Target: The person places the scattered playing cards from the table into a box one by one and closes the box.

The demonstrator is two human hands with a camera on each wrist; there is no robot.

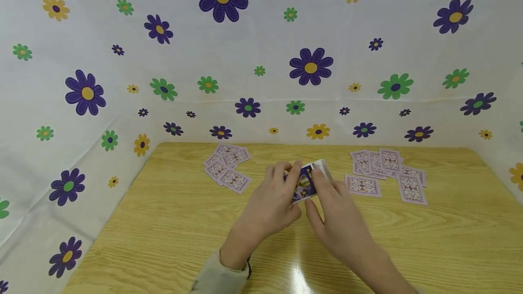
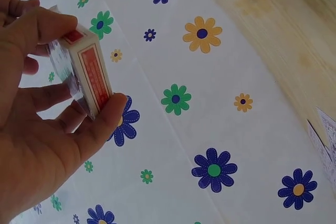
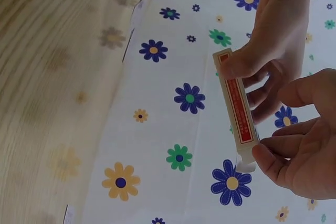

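Note:
A small card box (image 1: 304, 185) with a dark purple printed face is held tilted above the wooden table. My left hand (image 1: 269, 198) grips it by its narrow sides, thumb on the near side and fingers over the far one. At the box's right end, my right hand (image 1: 341, 210) has its index finger over the top and its thumb low by the corner. A white end flap (image 1: 322, 165) sticks out past those fingers. Red labels mark the box's narrow side (image 3: 239, 108) in the right wrist view. The inside of the box is hidden.
Face-down playing cards (image 1: 226, 167) with a patterned back lie in an overlapping group on the left. More cards (image 1: 377, 164) are spread on the right, some apart from the pile. A flowered white cloth (image 1: 261, 49) rises behind the wooden table (image 1: 171, 230) and along its sides.

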